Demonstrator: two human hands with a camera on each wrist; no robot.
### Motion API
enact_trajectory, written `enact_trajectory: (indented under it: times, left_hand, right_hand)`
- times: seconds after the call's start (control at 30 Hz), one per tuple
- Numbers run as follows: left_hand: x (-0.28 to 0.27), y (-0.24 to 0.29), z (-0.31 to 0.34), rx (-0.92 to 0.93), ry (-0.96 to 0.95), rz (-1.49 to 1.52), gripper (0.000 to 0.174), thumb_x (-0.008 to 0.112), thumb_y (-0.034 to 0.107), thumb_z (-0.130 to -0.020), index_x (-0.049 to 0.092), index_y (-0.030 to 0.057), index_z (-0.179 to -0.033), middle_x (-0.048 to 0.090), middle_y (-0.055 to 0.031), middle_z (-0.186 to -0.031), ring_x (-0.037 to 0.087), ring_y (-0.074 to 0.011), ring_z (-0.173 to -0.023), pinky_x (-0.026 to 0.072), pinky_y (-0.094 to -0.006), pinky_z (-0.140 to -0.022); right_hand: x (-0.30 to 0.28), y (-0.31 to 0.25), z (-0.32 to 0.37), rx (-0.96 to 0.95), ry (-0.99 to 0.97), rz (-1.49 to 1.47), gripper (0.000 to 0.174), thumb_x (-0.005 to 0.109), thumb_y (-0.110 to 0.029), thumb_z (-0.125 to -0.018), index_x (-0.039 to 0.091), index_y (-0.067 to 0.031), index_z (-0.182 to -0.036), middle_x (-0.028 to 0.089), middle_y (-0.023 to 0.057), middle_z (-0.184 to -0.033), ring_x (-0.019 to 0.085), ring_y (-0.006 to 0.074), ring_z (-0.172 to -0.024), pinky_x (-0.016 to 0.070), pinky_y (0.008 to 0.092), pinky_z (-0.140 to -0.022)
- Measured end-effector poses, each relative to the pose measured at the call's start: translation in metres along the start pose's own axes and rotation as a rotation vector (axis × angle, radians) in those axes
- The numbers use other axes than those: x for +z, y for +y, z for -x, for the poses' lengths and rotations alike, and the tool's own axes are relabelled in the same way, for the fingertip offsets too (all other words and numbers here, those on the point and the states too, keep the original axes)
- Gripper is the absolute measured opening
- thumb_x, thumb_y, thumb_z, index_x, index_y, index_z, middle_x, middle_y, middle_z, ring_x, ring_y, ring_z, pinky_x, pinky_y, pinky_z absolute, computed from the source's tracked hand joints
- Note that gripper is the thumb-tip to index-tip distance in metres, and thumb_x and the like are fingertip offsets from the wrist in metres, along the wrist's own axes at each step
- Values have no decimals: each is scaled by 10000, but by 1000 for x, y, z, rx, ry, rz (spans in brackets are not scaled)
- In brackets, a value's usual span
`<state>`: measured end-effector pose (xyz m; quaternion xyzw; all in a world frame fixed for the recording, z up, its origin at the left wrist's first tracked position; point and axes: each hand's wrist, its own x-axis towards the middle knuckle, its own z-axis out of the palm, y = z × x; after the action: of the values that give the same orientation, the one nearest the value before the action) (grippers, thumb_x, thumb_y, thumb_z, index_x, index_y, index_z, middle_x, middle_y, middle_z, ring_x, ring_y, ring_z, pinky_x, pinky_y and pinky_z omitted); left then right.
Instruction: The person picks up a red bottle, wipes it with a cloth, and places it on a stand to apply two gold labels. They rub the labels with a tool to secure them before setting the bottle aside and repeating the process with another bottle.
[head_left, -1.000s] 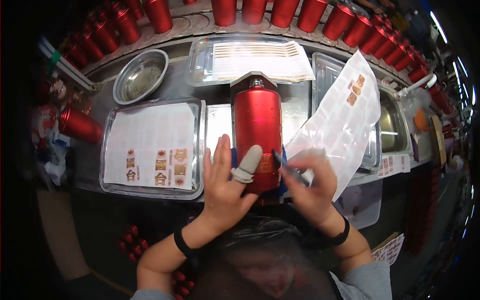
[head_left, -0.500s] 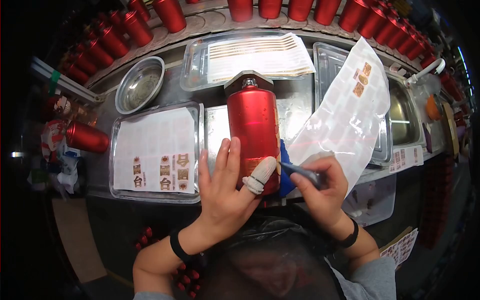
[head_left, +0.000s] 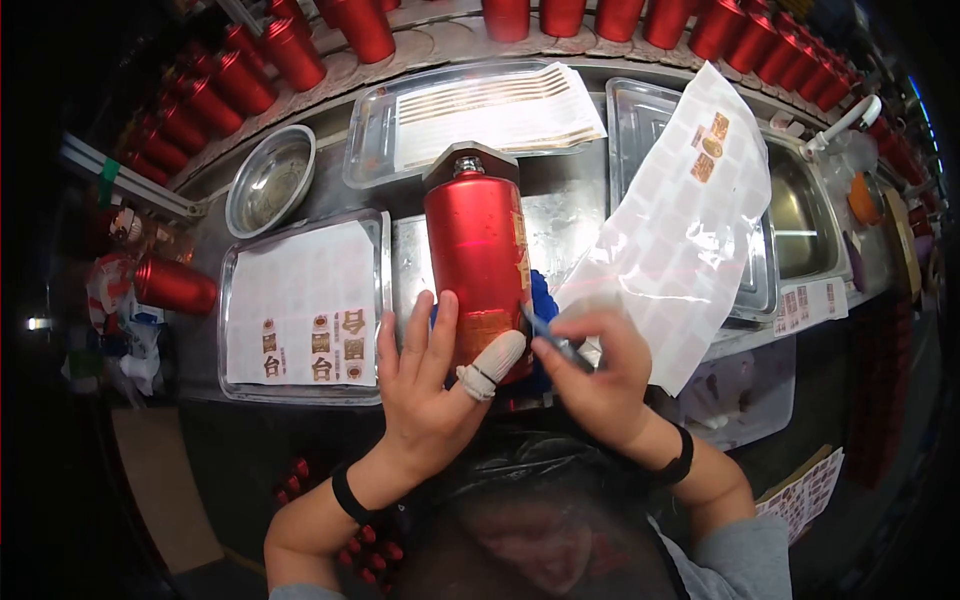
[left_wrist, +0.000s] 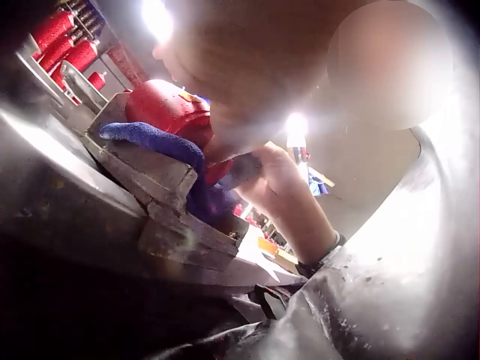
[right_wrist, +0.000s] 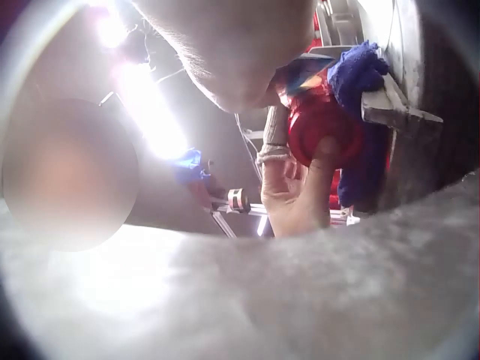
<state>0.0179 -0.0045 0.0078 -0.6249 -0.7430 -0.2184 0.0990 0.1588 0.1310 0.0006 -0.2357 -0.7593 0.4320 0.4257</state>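
A red bottle (head_left: 473,245) with gold labels lies on a blue cloth (head_left: 541,300) in a holder, its neck pointing away from the person. The left hand (head_left: 425,400) rests on the bottle's near left side with fingers extended; its index finger wears a pale fabric cover (head_left: 494,362). In the right wrist view, the left thumb (right_wrist: 324,169) touches the bottle's base (right_wrist: 315,135). The right hand (head_left: 603,385) pinches a grey flat tool (head_left: 562,346), whose tip is at the bottle's right side beside the label.
Left stands a tray (head_left: 232,372) with a label sheet, and behind it a metal bowl (head_left: 270,182). Another tray (head_left: 360,165) holds striped sheets. A large label sheet (head_left: 668,250) lies right, near a sink (head_left: 800,232). Red bottles (head_left: 362,28) line the back.
In the head view, the bottle and both hands appear further left. The hands keep nearly the same pose, with the right hand's tool still at the bottle's right side.
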Motion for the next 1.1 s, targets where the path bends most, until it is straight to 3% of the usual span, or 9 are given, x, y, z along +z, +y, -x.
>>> enact_trajectory:
  times: [0.1,0.23,0.37,0.47,0.7,0.73,0.9,1.03,1.1]
  left_hand:
    - [2,-1,11,-20,19,15,548,722,111,-727,677,305,-1238,451,-248,-1447,493,-426,-1277,315,-611,-1042]
    - [-2,1,16,-75,39,104,580,767,79,-691,668,215,-1246,412,-277,-1466,444,-430,-1326,287,-610,-1070]
    - [-1,2,19,-167,41,238,623,752,43,-680,640,137,-1286,377,-297,-1487,411,-421,-1362,258,-608,-1094]
    - [8,2,13,-173,104,234,692,744,35,-644,636,185,-1311,434,-301,-1437,478,-430,-1300,307,-596,-1060]
    - [16,-6,30,-257,142,284,631,743,40,-663,626,80,-1281,433,-294,-1440,506,-413,-1270,329,-589,-1048]
    - [17,-8,32,-265,145,304,625,745,48,-670,620,64,-1282,433,-294,-1439,508,-410,-1267,331,-587,-1048]
    - [15,-13,35,-293,155,413,618,730,75,-712,577,7,-1307,481,-266,-1410,494,-387,-1295,304,-584,-1078]
    - [25,-16,30,-269,182,513,630,696,50,-696,559,-21,-1307,548,-232,-1347,511,-376,-1279,284,-594,-1095]
    - [26,-18,27,-252,196,518,648,683,38,-681,547,-35,-1311,567,-221,-1323,512,-377,-1276,279,-597,-1102]
  right_hand:
    - [-7,-4,10,-187,-122,-20,224,772,26,-706,653,-33,-885,655,105,-813,615,251,-727,480,328,-643]
    - [-15,-5,3,158,-54,-146,194,775,11,-752,639,-18,-887,643,84,-809,620,193,-737,479,286,-658]
    - [-11,-1,0,196,19,-264,200,765,-2,-784,627,-16,-929,627,70,-834,602,128,-741,465,252,-656]
    - [-3,-9,-8,29,-54,-131,194,760,2,-785,627,-17,-924,632,70,-836,598,125,-735,458,243,-645]
    - [-1,-25,-19,-482,-277,202,356,769,91,-612,678,-63,-920,668,78,-884,596,227,-768,472,325,-685]
    - [1,-21,-10,-517,-291,224,410,769,8,-557,713,-87,-951,662,58,-903,598,280,-807,484,374,-722]
    - [-2,-35,-19,-372,-311,240,426,776,8,-560,720,-106,-967,651,54,-919,590,291,-839,486,390,-729]
    - [17,-39,-24,-607,-361,397,421,764,3,-574,721,-116,-976,647,50,-929,589,294,-847,490,397,-711]
    - [14,-43,-15,-565,-475,307,417,759,8,-574,723,-117,-971,653,54,-935,587,290,-842,489,392,-721]
